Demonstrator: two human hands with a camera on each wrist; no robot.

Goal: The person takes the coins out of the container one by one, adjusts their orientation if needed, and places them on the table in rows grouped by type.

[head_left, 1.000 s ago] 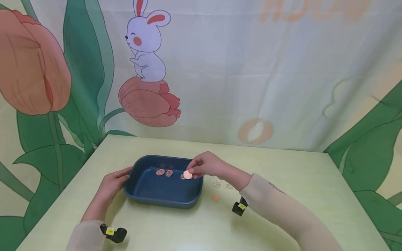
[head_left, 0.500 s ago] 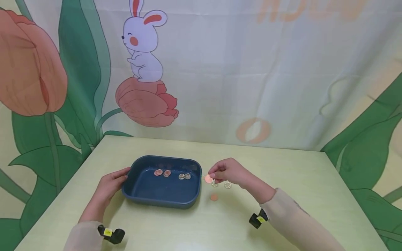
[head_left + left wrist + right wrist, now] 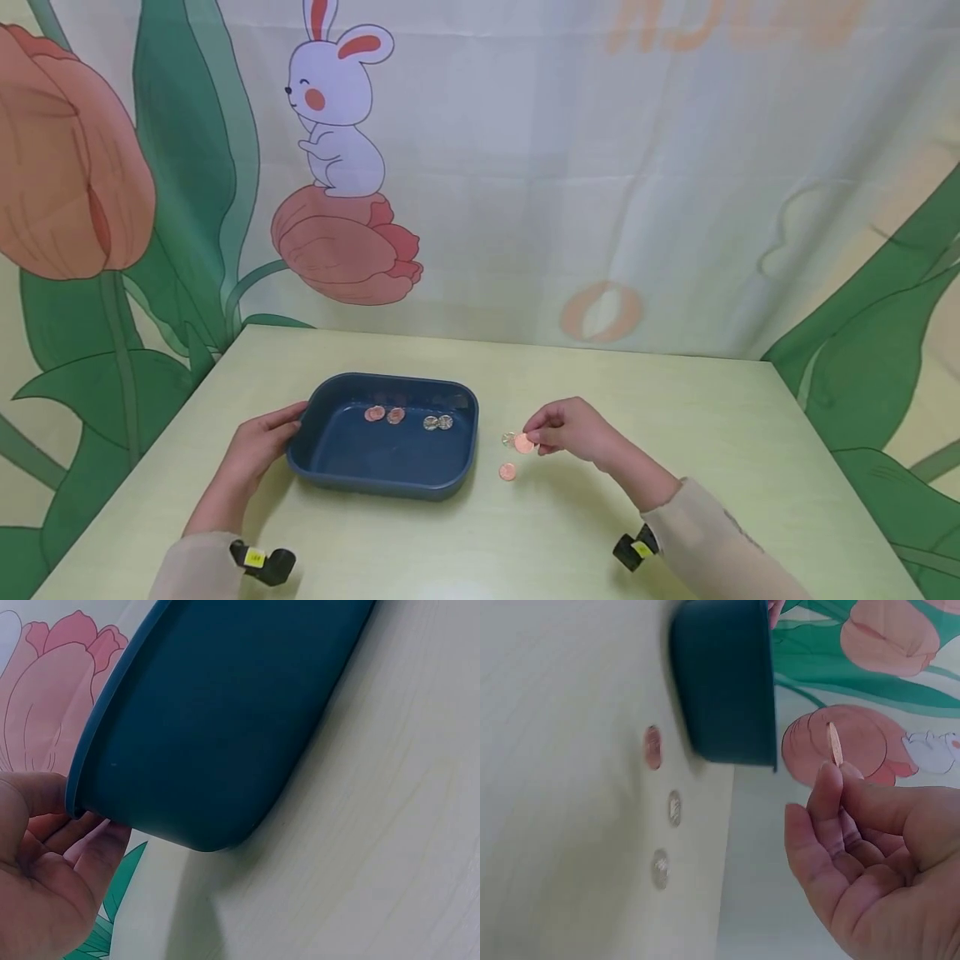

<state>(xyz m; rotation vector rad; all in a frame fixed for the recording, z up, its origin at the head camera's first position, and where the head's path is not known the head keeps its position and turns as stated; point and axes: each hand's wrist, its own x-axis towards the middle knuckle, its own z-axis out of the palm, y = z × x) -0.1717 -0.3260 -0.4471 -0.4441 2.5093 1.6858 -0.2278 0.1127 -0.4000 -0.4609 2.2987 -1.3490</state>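
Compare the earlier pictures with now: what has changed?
The right hand, pinching a copper coin, moved rightward and nearer the person, from over the right end of the blue tray to outside it. Nothing was visibly let go. The left hand stays at the tray's left rim; the copper coins inside look undisturbed.

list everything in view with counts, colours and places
Tray: one, dark blue, on table
Coins: at least three, copper, in tray
More coins: two, silvery, in tray
Loose coin: one, copper, on table
Loose coins: two, silvery, on table
Held coin: one, copper, in right hand
Table: one, pale yellow, before curtain
Curtain: one, mostly white, behind table; printed rabbit, tulips, leaves
Wrist cameras: two, black, at sleeves
Sleeves: two, beige, at frame bottom
Left hand: one, at tray rim
Right hand: one, beside tray
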